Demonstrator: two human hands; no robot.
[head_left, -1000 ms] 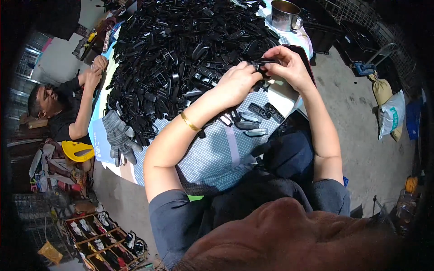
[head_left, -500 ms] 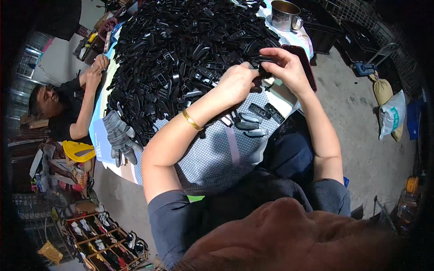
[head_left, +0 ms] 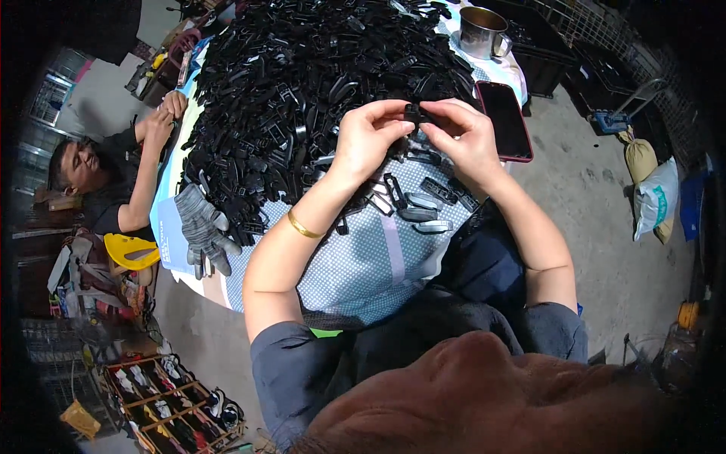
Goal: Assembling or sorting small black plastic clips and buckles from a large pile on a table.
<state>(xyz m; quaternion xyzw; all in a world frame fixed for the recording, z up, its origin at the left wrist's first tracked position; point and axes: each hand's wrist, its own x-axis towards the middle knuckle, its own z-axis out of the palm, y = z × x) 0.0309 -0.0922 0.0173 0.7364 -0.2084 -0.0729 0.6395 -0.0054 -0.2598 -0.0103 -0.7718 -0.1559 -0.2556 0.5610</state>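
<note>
My left hand (head_left: 365, 139) and my right hand (head_left: 467, 139) meet at the near right edge of a large heap of black plastic buckle-like pieces (head_left: 295, 83). Pinched between the fingertips of both is a small black plastic piece (head_left: 412, 113); its exact shape is mostly hidden by the fingers. Just below the hands, on the dotted cloth (head_left: 340, 265), lie several loose black pieces (head_left: 420, 213), some long and curved, some shaped like open frames. A gold bangle (head_left: 301, 225) circles my left wrist.
A phone (head_left: 505, 121) lies right of my right hand, with a metal mug (head_left: 482, 34) beyond it. At the table's left edge rests a grey glove (head_left: 200, 223). Across the left side, a co-worker's hands (head_left: 164, 119) are together at the edge. Sacks (head_left: 655, 189) stand on the floor at right.
My left hand has drawn back leftward and turned, while my right hand has come slightly lower and left. Both now pinch one piece fingertip to fingertip. More of the phone shows.
</note>
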